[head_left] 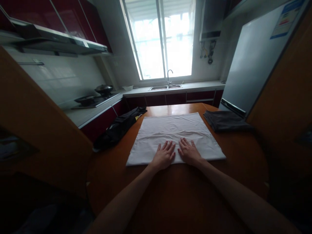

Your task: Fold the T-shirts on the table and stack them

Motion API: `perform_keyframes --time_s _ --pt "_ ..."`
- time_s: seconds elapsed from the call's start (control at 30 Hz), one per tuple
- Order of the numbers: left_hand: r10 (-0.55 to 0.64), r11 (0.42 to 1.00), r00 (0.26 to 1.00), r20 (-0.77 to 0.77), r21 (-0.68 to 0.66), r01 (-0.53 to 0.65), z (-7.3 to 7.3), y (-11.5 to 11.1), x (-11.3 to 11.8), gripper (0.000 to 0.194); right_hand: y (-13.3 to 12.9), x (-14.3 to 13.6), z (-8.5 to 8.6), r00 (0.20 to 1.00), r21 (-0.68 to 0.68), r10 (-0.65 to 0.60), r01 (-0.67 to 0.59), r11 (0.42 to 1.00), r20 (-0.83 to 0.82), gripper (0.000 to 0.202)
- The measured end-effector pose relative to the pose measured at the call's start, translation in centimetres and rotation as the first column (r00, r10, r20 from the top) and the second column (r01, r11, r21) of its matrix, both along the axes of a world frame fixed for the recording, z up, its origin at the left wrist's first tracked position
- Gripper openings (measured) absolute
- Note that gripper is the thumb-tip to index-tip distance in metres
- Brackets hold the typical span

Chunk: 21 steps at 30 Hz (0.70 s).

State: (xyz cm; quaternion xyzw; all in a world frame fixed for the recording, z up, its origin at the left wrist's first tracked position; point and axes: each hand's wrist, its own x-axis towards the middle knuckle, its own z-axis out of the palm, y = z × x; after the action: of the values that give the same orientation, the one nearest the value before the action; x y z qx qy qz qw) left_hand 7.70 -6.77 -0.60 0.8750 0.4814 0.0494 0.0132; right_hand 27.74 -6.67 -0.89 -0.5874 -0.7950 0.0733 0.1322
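Note:
A white cloth (170,125), roughly rectangular and with a crease running across its middle, lies spread on the wooden table (156,195). My left hand (164,154) rests flat on its near part, fingers stretched out. Beside it, a short gap away, my right hand (188,151) also lies flat on the cloth with fingers apart. Neither hand holds anything. Whether the cloth is a garment or a plain sheet, I cannot tell.
Dark clothing (119,128) lies in a heap along the table's left side. A folded dark grey cloth (226,121) sits at the right. Beyond the table are a counter with a sink (165,87), a stove with a pan (104,89) and a fridge (253,61).

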Motion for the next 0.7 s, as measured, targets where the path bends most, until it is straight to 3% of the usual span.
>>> perform_keyframes --time_s 0.23,0.4,0.47,0.57,0.7 --pt "-0.007 1.0 1.0 -0.029 -0.003 0.007 -0.4 0.0 0.1 0.057 -0.9 -0.3 0.2 0.999 0.022 -0.009 0.01 1.0 -0.03 0.062" --pt "0.056 0.998 0.998 -0.008 -0.027 -0.057 0.4 0.1 -1.4 0.061 -1.2 2.0 -0.1 0.998 -0.007 -0.061 0.061 0.998 -0.013 0.063" --pt "0.123 0.991 0.992 -0.005 -0.054 -0.123 0.8 0.1 -3.7 0.064 -2.0 4.3 -0.6 0.996 0.004 -0.082 0.082 0.997 0.025 0.064" --pt "0.22 0.972 0.975 -0.018 -0.082 -0.221 0.9 -0.4 -9.0 0.067 -3.4 8.9 -1.4 0.987 0.022 -0.109 0.107 0.994 0.117 0.066" --pt "0.304 0.951 0.951 -0.054 -0.036 -0.306 0.5 -1.8 -15.6 0.066 -4.9 14.0 -2.3 0.976 0.019 -0.154 0.153 0.988 0.154 0.069"
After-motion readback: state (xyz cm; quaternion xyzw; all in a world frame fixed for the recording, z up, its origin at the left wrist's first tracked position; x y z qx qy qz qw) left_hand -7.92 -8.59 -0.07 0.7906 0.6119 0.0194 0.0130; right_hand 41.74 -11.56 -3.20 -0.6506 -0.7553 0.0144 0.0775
